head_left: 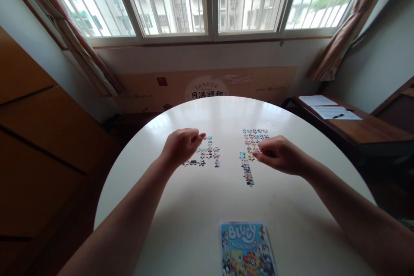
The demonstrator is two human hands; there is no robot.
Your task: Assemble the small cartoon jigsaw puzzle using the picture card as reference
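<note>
White table [200, 211]: left hand [181, 145], right hand [276, 154] loosely fisted near puzzle pieces [247, 172]; contents hidden.

Multicoloured jigsaw pieces [247, 171], flat, two clusters on table [194, 211].

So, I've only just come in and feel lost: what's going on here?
At a round table, someone's left hand is by the left group of jigsaw pieces, and the right hand by the right group. Both hands are curled; I can't tell whether either holds a piece. A Bluey picture lies nearer the person.
</note>
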